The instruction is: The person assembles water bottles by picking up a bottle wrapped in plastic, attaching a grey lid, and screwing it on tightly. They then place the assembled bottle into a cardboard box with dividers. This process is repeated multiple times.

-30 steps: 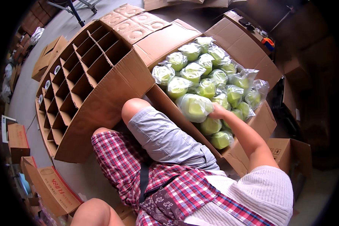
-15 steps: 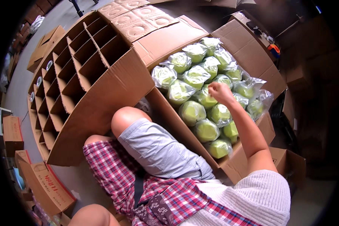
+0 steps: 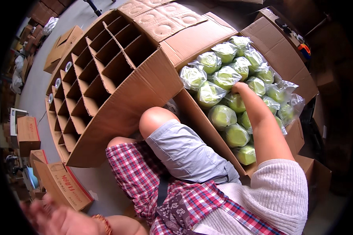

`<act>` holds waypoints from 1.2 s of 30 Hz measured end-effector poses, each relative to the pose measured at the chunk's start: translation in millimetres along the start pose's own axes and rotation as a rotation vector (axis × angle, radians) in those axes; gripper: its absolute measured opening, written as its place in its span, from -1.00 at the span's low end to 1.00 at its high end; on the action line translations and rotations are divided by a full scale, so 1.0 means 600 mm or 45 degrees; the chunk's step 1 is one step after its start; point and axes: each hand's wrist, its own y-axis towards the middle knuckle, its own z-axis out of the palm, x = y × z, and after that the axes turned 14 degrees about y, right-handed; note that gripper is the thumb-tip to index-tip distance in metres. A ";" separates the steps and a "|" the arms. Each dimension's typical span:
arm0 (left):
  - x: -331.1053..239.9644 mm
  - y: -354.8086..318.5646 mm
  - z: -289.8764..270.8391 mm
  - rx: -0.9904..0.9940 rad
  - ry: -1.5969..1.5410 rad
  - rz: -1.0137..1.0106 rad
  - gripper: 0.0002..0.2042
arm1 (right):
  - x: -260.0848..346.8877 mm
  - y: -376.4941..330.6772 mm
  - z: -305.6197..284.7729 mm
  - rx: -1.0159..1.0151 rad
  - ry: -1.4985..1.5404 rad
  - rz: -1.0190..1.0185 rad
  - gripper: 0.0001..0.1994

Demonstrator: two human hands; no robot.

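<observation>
My right hand reaches into a carton packed with light green, rounded items in clear plastic bags. Its fingers curl down onto one green wrapped item near the middle; the fingertips are hidden. At the lower left, my left hand is smeared by motion, its fingers apart and nothing seen in it; a red beaded bracelet circles the wrist. To the left of the green items stands a big carton with cardboard dividers. A few of its cells along the far-left side hold things with round white tops.
A dimpled cardboard sheet lies beyond the divided carton. Printed cartons stand on the floor at the left, with another open carton farther back. On a box at the far right lies an orange-and-blue object.
My left hand has come into view at the lower left. My right hand has lowered from above the green items to among them. The whole view has shifted, moving the scene rightward.
</observation>
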 end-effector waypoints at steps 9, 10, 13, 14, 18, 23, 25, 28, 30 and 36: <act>0.201 -0.135 0.000 1.270 0.070 -0.609 -0.69 | -0.092 -0.220 -0.149 -0.393 -0.222 -0.535 -0.75; 0.214 -0.143 0.009 1.277 -0.011 -0.656 -0.70 | -0.148 -0.257 -0.176 -0.482 -0.299 -0.708 -0.75; 0.233 -0.159 0.006 1.211 -0.174 -0.679 -0.69 | -0.128 -0.500 -0.227 -0.570 0.216 -0.706 -0.72; 0.240 -0.169 0.010 1.156 -0.240 -0.706 -0.65 | -0.120 -0.566 -0.224 -0.600 0.397 -0.794 -0.72; 0.247 -0.181 0.022 1.088 -0.395 -0.658 -0.48 | -0.011 -0.717 -0.155 -0.629 0.986 -1.152 -0.69; 0.216 -0.145 0.030 0.670 -0.602 -0.389 -0.45 | 0.146 -0.562 0.086 -0.225 1.644 -1.229 -0.67; 0.202 -0.113 0.029 0.508 -0.629 -0.394 -0.57 | 0.209 -0.474 0.226 -0.041 1.656 -1.443 -0.69; 0.220 -0.093 -0.018 0.822 -0.357 -0.438 -0.63 | 0.306 -0.597 0.233 -0.252 1.072 -1.704 -0.67; 0.203 -0.099 -0.013 0.820 0.029 -0.190 -0.56 | 0.335 -0.593 0.166 -0.269 1.448 -1.798 -0.67; 0.205 -0.160 0.038 0.736 0.750 0.237 -0.03 | 0.475 -0.761 0.041 -0.375 0.499 -1.655 -0.58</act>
